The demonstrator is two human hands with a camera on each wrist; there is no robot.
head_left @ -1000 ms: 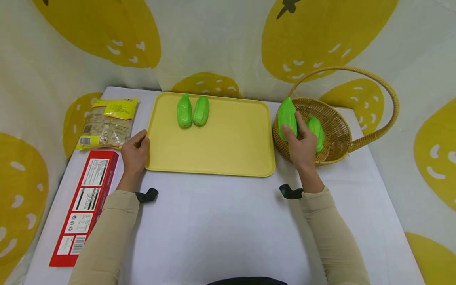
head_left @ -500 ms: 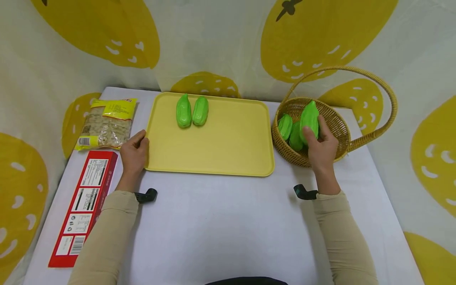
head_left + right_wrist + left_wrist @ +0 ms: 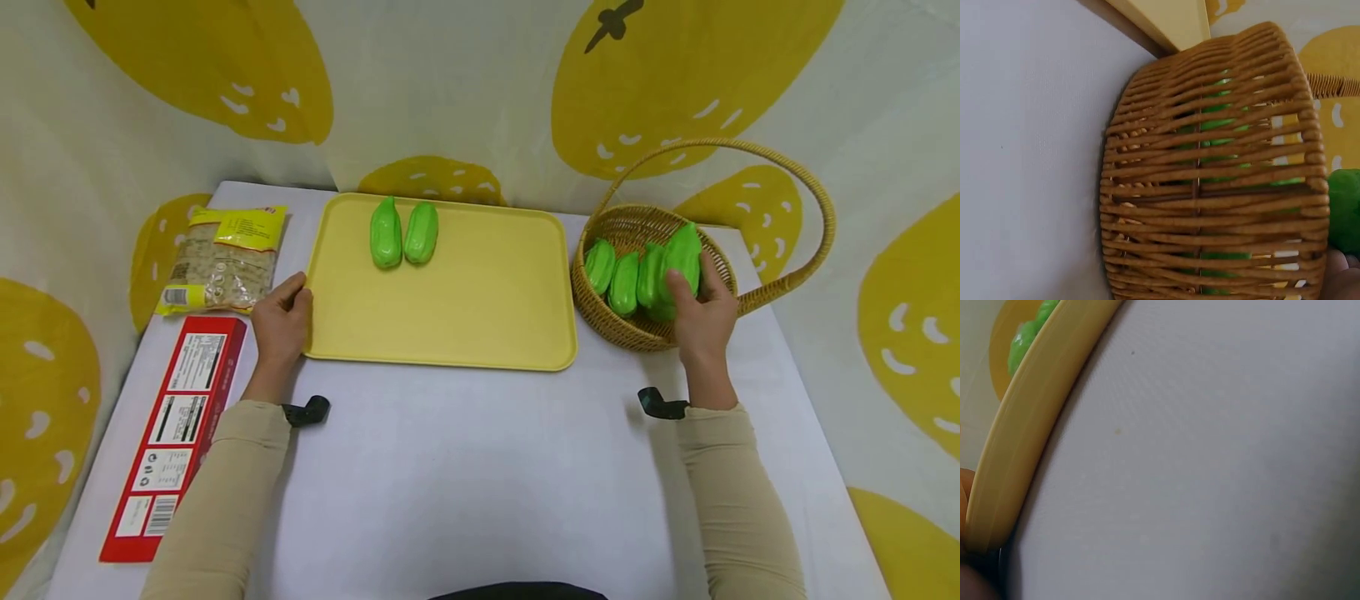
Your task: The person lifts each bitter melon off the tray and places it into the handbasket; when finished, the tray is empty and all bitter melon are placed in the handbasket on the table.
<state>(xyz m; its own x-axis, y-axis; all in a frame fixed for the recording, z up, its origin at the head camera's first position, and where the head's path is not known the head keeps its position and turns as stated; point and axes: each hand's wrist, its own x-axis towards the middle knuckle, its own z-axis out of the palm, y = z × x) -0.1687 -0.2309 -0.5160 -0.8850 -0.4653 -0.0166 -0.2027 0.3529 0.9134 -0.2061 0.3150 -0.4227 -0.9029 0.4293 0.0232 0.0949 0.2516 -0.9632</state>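
Note:
My left hand [image 3: 281, 325] grips the left edge of the yellow tray [image 3: 480, 300], thumb on the near side; in the left wrist view the tray rim [image 3: 1029, 437] shows close up. Two green gourds [image 3: 386, 233] lie side by side at the tray's upper left. My right hand [image 3: 703, 317] holds a ridged green gourd [image 3: 684, 248] by its sides, over the right part of the wicker basket [image 3: 618, 329]. Several more green gourds [image 3: 624, 283] lie in the basket in a row left of the held one. In the right wrist view the basket wall [image 3: 1222, 187] hides most of the hand.
A clear and yellow food packet [image 3: 225, 258] lies left of the tray, with a long red box [image 3: 176, 433] below it. The basket's tall handle [image 3: 821, 217] arches up and leans right. White cloth [image 3: 465, 467] covers the table; a patterned curtain [image 3: 442, 92] hangs behind.
My right hand has moved to the right over the basket, holding a green gourd. More gourds in the basket have come into sight. The left hand and tray have kept still.

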